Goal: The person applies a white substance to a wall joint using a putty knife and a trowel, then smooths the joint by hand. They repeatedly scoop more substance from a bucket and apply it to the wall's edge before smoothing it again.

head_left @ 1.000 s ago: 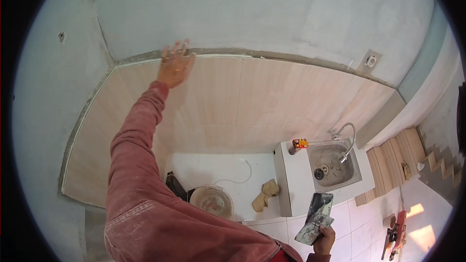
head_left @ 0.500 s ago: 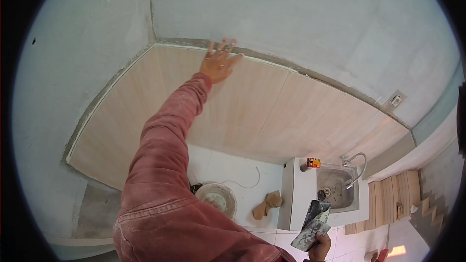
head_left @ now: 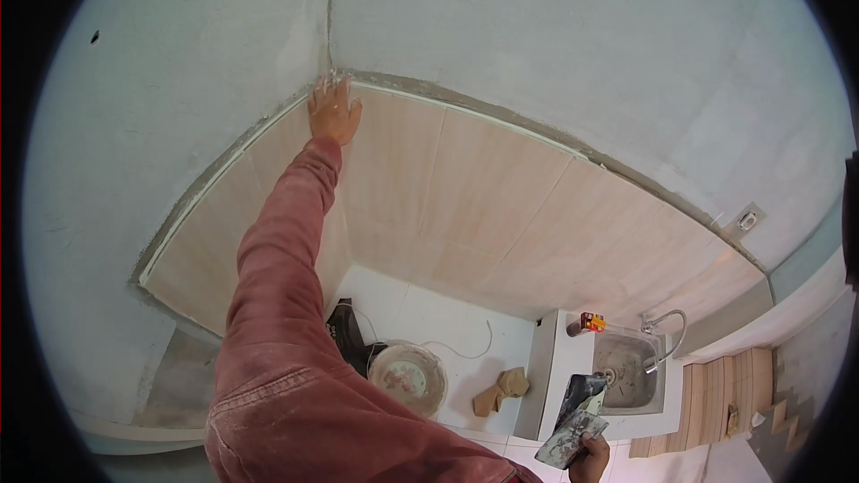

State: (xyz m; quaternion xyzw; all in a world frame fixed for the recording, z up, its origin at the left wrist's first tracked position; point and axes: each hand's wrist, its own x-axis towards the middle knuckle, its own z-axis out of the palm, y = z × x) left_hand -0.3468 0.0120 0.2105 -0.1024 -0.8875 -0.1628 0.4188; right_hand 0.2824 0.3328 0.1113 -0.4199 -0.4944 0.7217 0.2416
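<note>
My left hand, at the end of a dusty red sleeve, lies flat with fingers up at the corner where two walls meet. Its fingertips reach over the top edge of the wood-look wall tiles, onto the rough mortar strip above them. At the lower right, my right hand grips a pair of smeared flat putty scrapers, one grey and one darker, held in front of the counter. Below my left arm stands a round bucket with pale residue inside.
A sink with a curved faucet is set in a white counter. A red-and-yellow package stands on it. A crumpled brown piece, a black bag and a thin cord lie near the bucket.
My left hand has slid left along the tile top edge to the corner. The view has shifted, showing the black bag more fully. My right hand still holds the scrapers.
</note>
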